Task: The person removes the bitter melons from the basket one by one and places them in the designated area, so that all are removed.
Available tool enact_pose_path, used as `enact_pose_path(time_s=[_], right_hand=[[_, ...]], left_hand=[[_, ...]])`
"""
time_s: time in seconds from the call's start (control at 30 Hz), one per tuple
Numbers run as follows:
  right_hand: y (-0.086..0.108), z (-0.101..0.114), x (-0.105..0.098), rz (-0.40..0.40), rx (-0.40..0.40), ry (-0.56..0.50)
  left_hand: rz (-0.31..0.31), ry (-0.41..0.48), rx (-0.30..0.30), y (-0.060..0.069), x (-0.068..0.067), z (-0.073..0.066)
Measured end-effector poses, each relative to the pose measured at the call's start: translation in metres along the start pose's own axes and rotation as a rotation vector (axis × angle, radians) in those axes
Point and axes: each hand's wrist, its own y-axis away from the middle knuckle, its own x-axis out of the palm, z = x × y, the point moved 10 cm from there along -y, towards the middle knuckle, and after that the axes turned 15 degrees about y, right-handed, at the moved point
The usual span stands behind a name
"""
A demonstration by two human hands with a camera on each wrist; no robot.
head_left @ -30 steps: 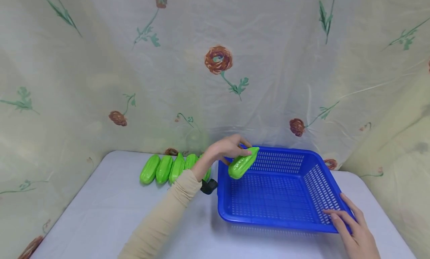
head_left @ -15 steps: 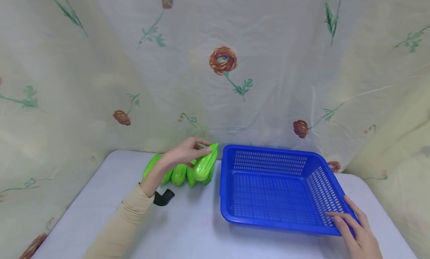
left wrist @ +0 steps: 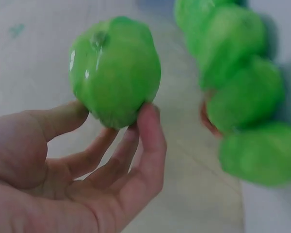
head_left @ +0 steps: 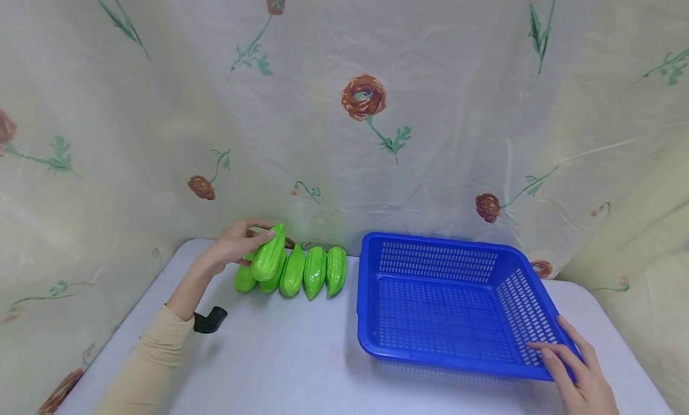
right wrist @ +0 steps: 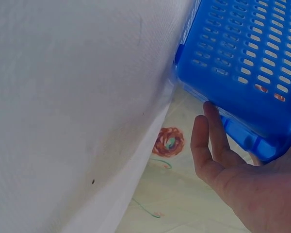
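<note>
In the head view my left hand (head_left: pixel 237 247) grips one green ribbed gourd (head_left: pixel 269 256) by its narrow upper end, at the left of the table. The left wrist view shows the thumb and fingers (left wrist: pixel 153 145) pinching that gourd (left wrist: pixel 116 73) from below. A row of similar green gourds (head_left: pixel 314 272) lies along the back of the table, partly behind the held one. My right hand (head_left: pixel 584 376) holds the front right corner of a blue plastic basket (head_left: pixel 457 366), its fingers either side of the rim. The right wrist view shows fingertips against the basket wall (right wrist: pixel 233 82).
The white table (head_left: pixel 280 355) backs onto a flower-printed curtain (head_left: pixel 430 134). A black strap or device (head_left: pixel 210 320) sits at my left wrist. The basket has slotted walls and stands to the right of the gourd row.
My left hand has carried the gourd from over the basket leftward to the left end of the row. The right hand has stayed at the basket's corner.
</note>
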Motion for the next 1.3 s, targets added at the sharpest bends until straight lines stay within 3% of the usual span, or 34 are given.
enact_pose_path(time_s=[0.23, 0.47, 0.7, 0.93, 1.13, 1.3], right_hand=[[0.0, 0.0, -0.001, 0.001, 0.0, -0.007], [0.001, 0.001, -0.002, -0.002, -0.001, -0.002], [0.003, 0.002, -0.002, -0.007, -0.001, -0.006], [0.001, 0.001, -0.001, 0.03, 0.024, -0.011], [0.002, 0.001, -0.001, 0.017, 0.016, -0.015], [0.002, 0.001, -0.001, 0.009, 0.013, -0.016]], left_hand=[[-0.13, -0.015, -0.012, 0.004, -0.041, 0.028], [-0.205, -0.058, -0.035, 0.005, -0.06, 0.049], [-0.269, -0.085, -0.081, 0.005, -0.072, 0.07], [-0.277, -0.069, -0.117, 0.003, -0.079, 0.089], [-0.239, -0.112, -0.129, 0.001, -0.074, 0.099], [-0.238, -0.167, -0.098, -0.002, -0.068, 0.099]])
